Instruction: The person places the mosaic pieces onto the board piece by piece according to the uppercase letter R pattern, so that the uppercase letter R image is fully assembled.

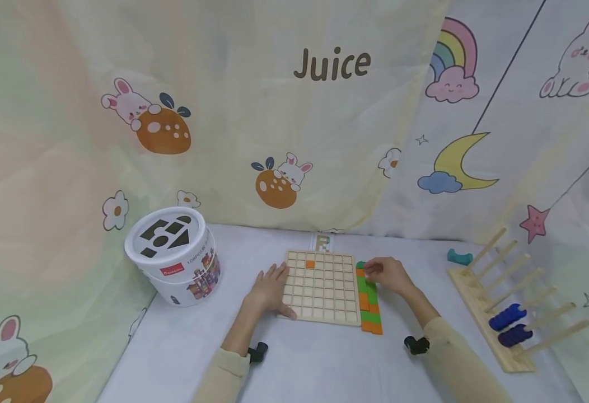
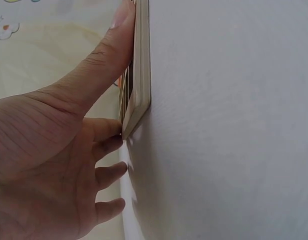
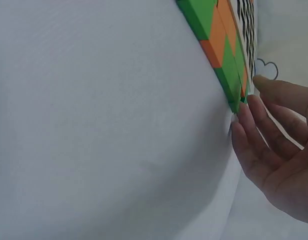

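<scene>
A square wooden grid board [image 1: 319, 291] lies on the white cloth, with one orange square tile [image 1: 310, 264] in an upper cell. My left hand [image 1: 266, 291] rests at the board's left side, fingers spread. In the left wrist view its thumb [image 2: 101, 62] lies along the board's edge [image 2: 142, 75]. Green and orange tiles [image 1: 370, 305] form a strip along the board's right side. My right hand [image 1: 387, 274] is at the far end of that strip, fingers loosely bent. The right wrist view shows its fingertips by the green end tile [image 3: 231, 87], with nothing visible between them.
A white lidded bucket [image 1: 173, 257] with shape cutouts stands at the left. On the right is a wooden peg rack [image 1: 496, 319] with blue and purple pieces [image 1: 508, 317]; a teal piece [image 1: 459, 257] lies behind it. A small patterned card [image 1: 323, 242] sits beyond the board, before the hanging cloth.
</scene>
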Available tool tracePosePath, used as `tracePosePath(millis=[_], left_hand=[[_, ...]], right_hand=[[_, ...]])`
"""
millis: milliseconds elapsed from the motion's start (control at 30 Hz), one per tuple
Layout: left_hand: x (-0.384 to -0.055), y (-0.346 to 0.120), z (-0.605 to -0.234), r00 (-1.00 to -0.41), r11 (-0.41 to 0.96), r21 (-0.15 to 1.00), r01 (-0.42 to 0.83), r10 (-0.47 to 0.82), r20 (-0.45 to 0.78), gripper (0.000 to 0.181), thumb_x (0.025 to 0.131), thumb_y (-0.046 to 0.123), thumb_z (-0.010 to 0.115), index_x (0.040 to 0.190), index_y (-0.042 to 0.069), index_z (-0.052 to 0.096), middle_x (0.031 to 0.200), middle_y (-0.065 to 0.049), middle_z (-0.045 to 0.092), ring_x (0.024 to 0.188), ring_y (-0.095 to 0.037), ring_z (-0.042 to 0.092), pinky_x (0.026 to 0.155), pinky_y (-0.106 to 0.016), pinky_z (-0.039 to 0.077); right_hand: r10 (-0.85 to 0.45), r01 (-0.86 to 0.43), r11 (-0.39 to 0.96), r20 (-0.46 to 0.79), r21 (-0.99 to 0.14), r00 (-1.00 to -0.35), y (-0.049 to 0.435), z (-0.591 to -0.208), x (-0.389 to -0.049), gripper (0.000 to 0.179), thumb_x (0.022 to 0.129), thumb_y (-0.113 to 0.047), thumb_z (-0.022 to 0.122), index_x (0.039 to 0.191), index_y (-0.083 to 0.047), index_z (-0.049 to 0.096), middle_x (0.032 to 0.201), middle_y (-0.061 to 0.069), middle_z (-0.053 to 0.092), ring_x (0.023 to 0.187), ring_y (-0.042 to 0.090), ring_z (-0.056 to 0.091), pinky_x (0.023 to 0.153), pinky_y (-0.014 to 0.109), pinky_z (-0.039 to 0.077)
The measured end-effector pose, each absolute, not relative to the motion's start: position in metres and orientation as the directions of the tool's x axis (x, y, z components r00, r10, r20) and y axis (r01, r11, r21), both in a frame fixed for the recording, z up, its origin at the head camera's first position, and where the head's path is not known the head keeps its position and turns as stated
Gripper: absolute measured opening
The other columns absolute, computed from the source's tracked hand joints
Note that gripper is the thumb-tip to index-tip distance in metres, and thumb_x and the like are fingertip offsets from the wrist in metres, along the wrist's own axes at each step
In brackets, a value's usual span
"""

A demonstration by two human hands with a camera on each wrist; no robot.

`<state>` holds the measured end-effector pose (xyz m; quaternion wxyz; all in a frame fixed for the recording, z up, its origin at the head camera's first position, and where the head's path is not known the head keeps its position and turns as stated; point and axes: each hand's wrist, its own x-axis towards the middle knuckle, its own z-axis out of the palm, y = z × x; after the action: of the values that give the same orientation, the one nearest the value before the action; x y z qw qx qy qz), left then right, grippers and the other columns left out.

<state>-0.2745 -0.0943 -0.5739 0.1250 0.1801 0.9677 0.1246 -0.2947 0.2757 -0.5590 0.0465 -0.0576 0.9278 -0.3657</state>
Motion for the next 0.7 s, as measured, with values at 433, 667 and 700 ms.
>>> tracePosePath(millis=[433, 667, 700], left_hand=[[-0.271, -0.095, -0.564, -0.908, 0.902, 0.301, 0.311, 0.375, -0.187, 0.144, 0.051, 0.066, 0.092, 0.163, 0.001, 0.029, 0.172, -0.016, 0.023, 0.159, -0.039, 0.018, 0.127, -0.062, 0.016], [-0.281, -0.094, -0.584, -0.914, 0.907, 0.292, 0.304, 0.364, -0.178, 0.150, 0.047, 0.069, 0.091, 0.165, 0.004, 0.025, 0.174, -0.013, 0.017, 0.160, -0.038, 0.011, 0.127, -0.064, 0.009], [-0.280, -0.094, -0.584, -0.915, 0.908, 0.290, 0.301, 0.362, -0.181, 0.150, 0.048, 0.069, 0.091, 0.165, 0.004, 0.024, 0.174, -0.013, 0.017, 0.160, -0.037, 0.011, 0.127, -0.064, 0.009]], right_hand=[[-0.079, 0.032, 0.755, -0.140, -0.655, -0.987, 0.285, -0.567, -0.292, 0.028, 0.086, -0.009, 0.083, 0.113, -0.004, 0.077, 0.094, 0.003, 0.074, 0.088, 0.019, 0.067, 0.079, 0.037, 0.058], [-0.080, 0.027, 0.746, -0.130, -0.665, -0.988, 0.286, -0.565, -0.293, 0.031, 0.083, -0.009, 0.086, 0.113, -0.005, 0.077, 0.092, 0.002, 0.073, 0.086, 0.020, 0.065, 0.077, 0.036, 0.057], [-0.082, 0.028, 0.743, -0.133, -0.669, -0.988, 0.287, -0.564, -0.294, 0.032, 0.083, -0.010, 0.087, 0.113, -0.005, 0.077, 0.092, 0.003, 0.073, 0.086, 0.020, 0.065, 0.076, 0.035, 0.057]])
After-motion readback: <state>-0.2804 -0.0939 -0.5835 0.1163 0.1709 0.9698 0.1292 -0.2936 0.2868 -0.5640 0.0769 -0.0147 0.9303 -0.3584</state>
